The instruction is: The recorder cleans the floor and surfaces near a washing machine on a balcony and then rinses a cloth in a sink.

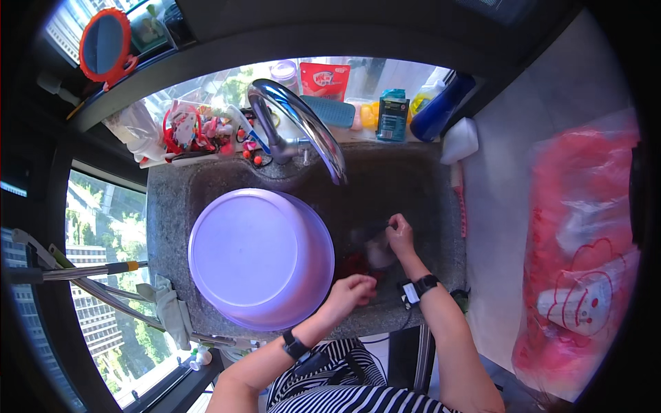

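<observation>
A dark stone sink [428,186] lies before me under a curved chrome faucet [310,124]. My right hand [400,233] is over the basin, its fingers pinched together near a blurred pale item [379,253]; whether it grips part of that item is unclear. Nearer to me, my left hand [355,292] hovers with curled fingers beside a dark red item [356,264] in the sink; I cannot tell if anything is between the fingers. An upturned purple plastic basin [245,248] rests over the sink's left part, just left of my left hand.
Behind the faucet, the sill holds hair accessories [206,129], a red pouch [324,81], a teal packet [393,116] and a blue bottle [442,107]. A grey cloth [170,310] hangs at the left. Pink plastic packaging [578,248] hangs at the right.
</observation>
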{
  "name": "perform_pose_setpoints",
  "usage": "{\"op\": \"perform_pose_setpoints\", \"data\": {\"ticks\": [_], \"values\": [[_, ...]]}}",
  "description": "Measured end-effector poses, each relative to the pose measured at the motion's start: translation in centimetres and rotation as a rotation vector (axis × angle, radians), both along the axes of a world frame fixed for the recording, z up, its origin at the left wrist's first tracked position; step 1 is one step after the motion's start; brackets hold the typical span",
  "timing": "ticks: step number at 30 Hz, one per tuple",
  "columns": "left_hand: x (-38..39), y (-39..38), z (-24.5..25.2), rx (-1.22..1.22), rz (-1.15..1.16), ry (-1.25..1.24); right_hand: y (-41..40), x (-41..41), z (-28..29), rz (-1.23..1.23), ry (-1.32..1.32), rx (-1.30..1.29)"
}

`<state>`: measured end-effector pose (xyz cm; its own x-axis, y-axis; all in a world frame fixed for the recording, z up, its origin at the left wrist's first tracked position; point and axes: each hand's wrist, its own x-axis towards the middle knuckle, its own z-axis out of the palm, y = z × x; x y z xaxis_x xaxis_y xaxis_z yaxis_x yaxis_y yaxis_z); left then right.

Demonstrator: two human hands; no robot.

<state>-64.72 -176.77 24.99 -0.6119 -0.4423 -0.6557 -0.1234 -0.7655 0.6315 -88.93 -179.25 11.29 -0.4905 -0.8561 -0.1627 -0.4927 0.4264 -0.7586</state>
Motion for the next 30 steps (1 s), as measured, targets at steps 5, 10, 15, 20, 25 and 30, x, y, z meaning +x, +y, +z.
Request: {"op": "perform_pose_setpoints", "data": {"ticks": [5, 10, 15, 20, 25, 30], "values": [[-2.9, -1.8, -2.9, 0.182, 0.331, -0.011, 2.6, 3.1, 9.2, -0.071, -0.475, -0.257], [-4.6, -2.4, -8.6, 0.324, 0.547, -0.234, 3.0, 6.2, 19.7, -0.128, -0.789, -0.327], [-5.4, -1.8, -8.6, 0.403, 0.655, 0.049, 2.4, 6.0, 23.6, -0.257, -1.006, -0.450], [-5.7, -0.8, -9.7, 0.215, 0.818, 0.042, 2.4, 3.5, 19.8, -0.295, -0.691, -0.438], [-6.3, -1.3, -7.3, 0.433, 0.698, 0.343, 3.8, 3.6, 13.7, 0.092, -0.097, -0.258], [-5.2, -2.8, -6.1, 0.298, 0.576, 0.394, 5.4, 7.3, 13.7, 0.493, 0.234, -0.272]]}}
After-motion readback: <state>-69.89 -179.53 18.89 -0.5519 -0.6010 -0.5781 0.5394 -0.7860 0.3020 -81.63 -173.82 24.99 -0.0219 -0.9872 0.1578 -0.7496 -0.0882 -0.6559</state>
